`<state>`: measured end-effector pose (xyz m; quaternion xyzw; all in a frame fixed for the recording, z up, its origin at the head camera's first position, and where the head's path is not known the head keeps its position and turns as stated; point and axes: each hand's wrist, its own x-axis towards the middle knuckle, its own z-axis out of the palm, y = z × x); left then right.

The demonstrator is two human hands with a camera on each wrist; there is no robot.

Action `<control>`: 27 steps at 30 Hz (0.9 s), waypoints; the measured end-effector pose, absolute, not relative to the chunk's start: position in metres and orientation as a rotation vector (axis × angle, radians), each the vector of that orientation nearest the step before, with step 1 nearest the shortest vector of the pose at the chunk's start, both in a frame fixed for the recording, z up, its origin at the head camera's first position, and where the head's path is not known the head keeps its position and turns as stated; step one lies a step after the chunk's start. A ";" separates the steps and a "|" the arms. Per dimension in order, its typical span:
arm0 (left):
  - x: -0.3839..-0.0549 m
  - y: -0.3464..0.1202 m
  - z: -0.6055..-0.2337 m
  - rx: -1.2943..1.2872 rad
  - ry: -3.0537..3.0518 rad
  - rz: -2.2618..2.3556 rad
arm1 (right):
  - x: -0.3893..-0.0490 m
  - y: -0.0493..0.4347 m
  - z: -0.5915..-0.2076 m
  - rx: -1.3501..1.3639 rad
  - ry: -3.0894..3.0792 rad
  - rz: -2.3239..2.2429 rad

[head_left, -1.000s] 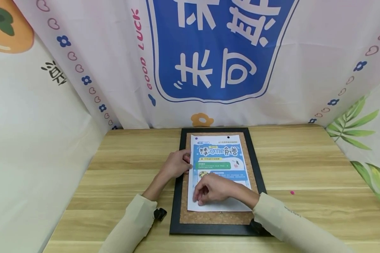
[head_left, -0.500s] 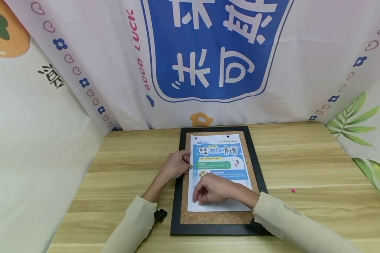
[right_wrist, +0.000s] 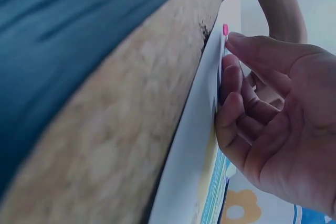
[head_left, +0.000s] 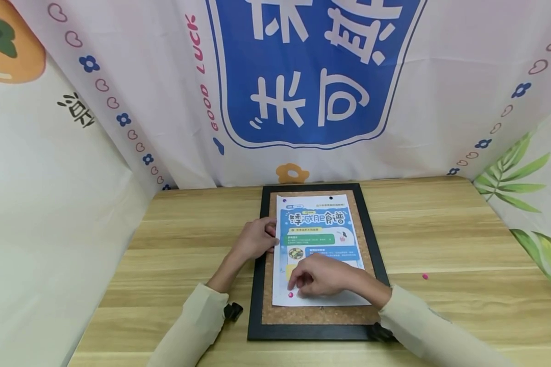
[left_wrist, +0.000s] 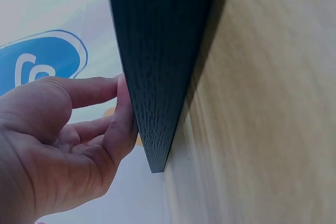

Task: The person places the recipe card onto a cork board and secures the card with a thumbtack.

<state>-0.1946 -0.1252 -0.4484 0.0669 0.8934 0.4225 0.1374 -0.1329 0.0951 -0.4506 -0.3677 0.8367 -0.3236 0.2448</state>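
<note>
A printed poster (head_left: 319, 239) lies on a black-framed cork board (head_left: 294, 317). Dark pushpins (head_left: 330, 198) sit at its upper corners, and a pink pushpin (head_left: 291, 294) sits at its lower left corner. My right hand (head_left: 323, 275) hovers low over the lower part of the poster, fingers loosely bent, just right of the pink pin. In the right wrist view, the thumb tip is very near that pin's head, with nothing visibly pinched. Beside the poster's left edge, my left hand (head_left: 255, 238) rests its fingertips on the board, inside the frame's side bar (left_wrist: 157, 72).
Another small pink pin (head_left: 425, 277) lies on the wooden table (head_left: 441, 229) right of the board. A printed curtain (head_left: 239, 163) hangs behind the table's back edge. Each forearm carries a black wrist device (head_left: 232, 311).
My right hand has shifted slightly right and come off the pink pushpin, which now shows at the poster's lower left corner. The left hand stays where it was.
</note>
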 end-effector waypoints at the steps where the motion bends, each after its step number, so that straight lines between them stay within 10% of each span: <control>1: -0.195 -0.125 -0.448 0.194 2.585 1.224 | -0.133 0.098 -0.450 -1.002 2.291 -0.885; 27: -0.193 -0.125 -0.448 0.185 2.586 1.229 | -0.127 0.191 -0.445 -0.891 2.762 -0.767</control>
